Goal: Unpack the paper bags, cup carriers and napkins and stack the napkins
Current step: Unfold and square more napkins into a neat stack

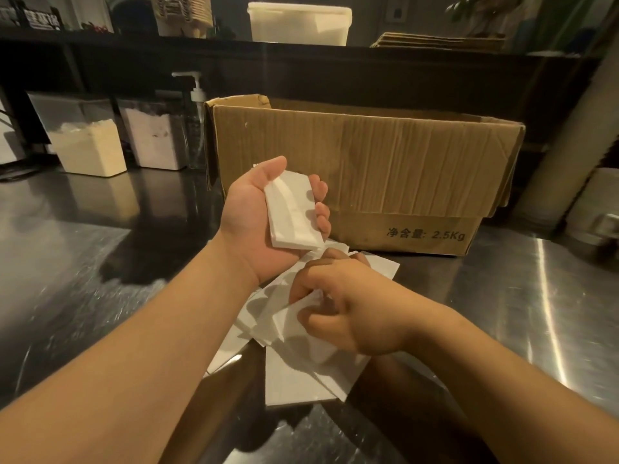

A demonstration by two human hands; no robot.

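**Gathering loose napkins into one neat stack**

The left hand (264, 222) cups a small squared stack of napkins (293, 209), fingers curled round its far edge, held above the tabletop (502, 313) in front of the cardboard box (368, 169). The right hand (348, 309) pinches a napkin from the loose napkin pile (294, 376) lying on the tabletop below. To do it well, lift one napkin cleanly, align its edges with the held stack, then lay it flat on top without loosening the left grip.
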